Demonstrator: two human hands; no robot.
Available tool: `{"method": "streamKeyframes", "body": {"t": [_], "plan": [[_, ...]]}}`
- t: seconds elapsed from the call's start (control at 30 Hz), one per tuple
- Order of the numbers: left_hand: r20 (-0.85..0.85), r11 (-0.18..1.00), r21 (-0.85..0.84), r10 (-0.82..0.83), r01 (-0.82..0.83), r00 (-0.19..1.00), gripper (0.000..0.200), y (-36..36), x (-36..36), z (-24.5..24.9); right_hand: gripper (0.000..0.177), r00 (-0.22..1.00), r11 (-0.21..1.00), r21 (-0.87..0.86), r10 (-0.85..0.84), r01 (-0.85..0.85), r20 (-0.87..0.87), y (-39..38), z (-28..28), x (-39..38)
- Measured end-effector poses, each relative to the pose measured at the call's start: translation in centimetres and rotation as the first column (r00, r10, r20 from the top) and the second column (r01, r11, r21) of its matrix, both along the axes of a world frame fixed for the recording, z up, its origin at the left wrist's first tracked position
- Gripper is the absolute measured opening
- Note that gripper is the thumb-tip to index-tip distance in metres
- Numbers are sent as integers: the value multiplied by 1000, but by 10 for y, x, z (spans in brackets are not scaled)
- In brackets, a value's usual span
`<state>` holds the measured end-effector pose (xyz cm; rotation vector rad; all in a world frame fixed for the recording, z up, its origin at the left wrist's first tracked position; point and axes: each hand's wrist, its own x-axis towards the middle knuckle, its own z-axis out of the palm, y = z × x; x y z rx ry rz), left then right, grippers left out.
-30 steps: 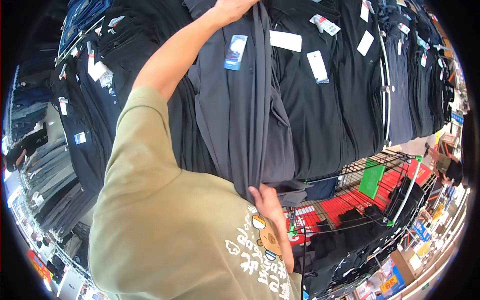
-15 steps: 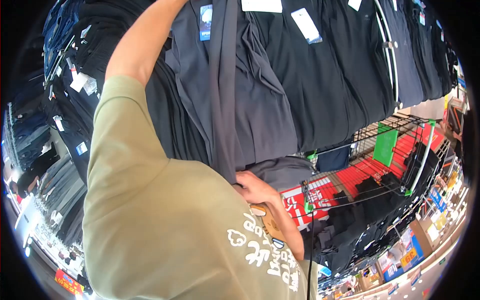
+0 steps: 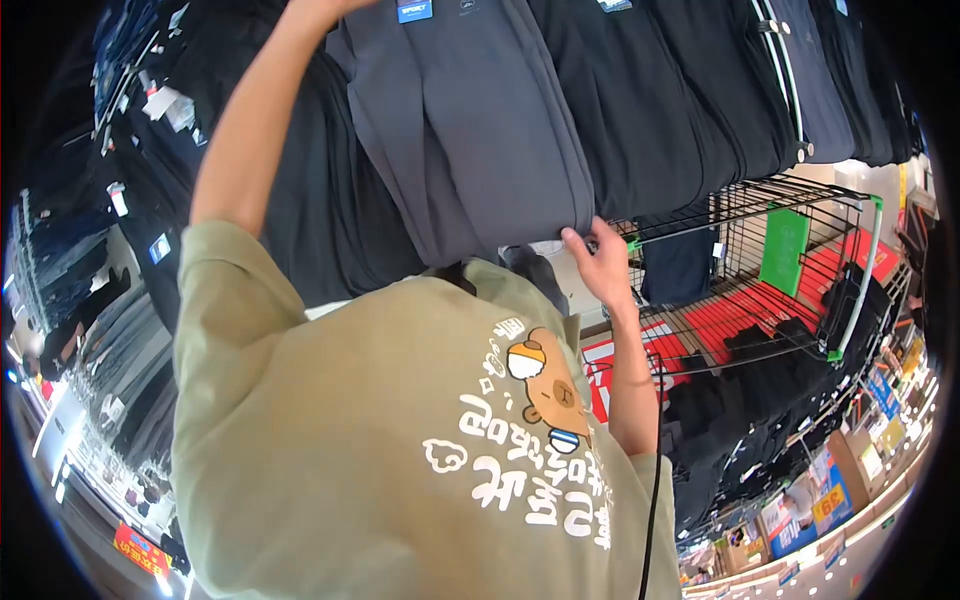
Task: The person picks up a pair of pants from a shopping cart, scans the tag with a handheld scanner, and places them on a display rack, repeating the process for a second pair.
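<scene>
Dark grey trousers (image 3: 500, 130) hang in front of me, their legs smooth and side by side, with a blue tag (image 3: 414, 10) at the top. My right hand (image 3: 603, 262) is closed on the lower right corner of these trousers, thumb and fingers pinching the hem. Raised to the upper left, my left hand (image 3: 332, 8) is at the top of the same trousers. The frame's edge cuts it off, so its fingers cannot be made out.
Black trousers (image 3: 670, 120) hang close on the right, and more dark trousers (image 3: 310, 190) on the left. A wire shopping cart (image 3: 745, 215) with a green panel (image 3: 785, 250) stands at the right, near my right forearm. A black cable (image 3: 652, 530) runs down past my shirt.
My right hand has moved right and up from near my shirt to the trousers' hem. The grey trousers, folded and bunched before, now hang flatter. My left hand has shifted slightly left.
</scene>
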<state>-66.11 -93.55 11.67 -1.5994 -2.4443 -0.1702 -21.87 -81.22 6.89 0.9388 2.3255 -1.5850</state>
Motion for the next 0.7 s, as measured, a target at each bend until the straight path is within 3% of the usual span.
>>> {"method": "streamKeyframes", "body": {"t": [0.07, 0.13, 0.3, 0.4, 0.47, 0.57, 0.6, 0.67, 0.7], "plan": [[102, 989, 114, -102, 90, 990, 43, -21, 47, -2, 27, 998, 978, 204, 45, -38, -33, 9, -3, 12], [184, 989, 122, -110, 88, 977, 26, -35, 116, 5, 20, 982, 956, 285, -9, 63, -189, 20, -1, 33], [476, 963, 216, -246, 159, 844, 19, -43, 292, -1, 15, 936, 945, 119, -274, 305, -220, 45, 14, 113], [579, 914, 283, -404, 290, 708, 18, -20, 380, -18, 17, 905, 901, 220, -303, 374, -297, 63, 18, 164], [661, 881, 226, -451, 415, 600, 24, 0, 425, -42, 20, 865, 842, 285, -349, 459, -361, 79, 31, 200], [661, 800, 105, -500, 590, 560, 33, 45, 466, -49, 24, 862, 659, 558, -356, 505, -360, 101, 50, 276], [586, 773, 92, -551, 627, 594, 39, 58, 472, -58, 25, 871, 548, 681, -368, 486, -325, 109, 61, 319], [592, 701, 122, -620, 703, 515, 35, 92, 480, -90, 24, 908, 323, 897, -385, 302, -167, 116, 93, 386], [564, 674, 106, -646, 731, 514, 29, 101, 490, -94, 23, 890, 284, 934, -450, 216, -69, 112, 111, 422]]}}
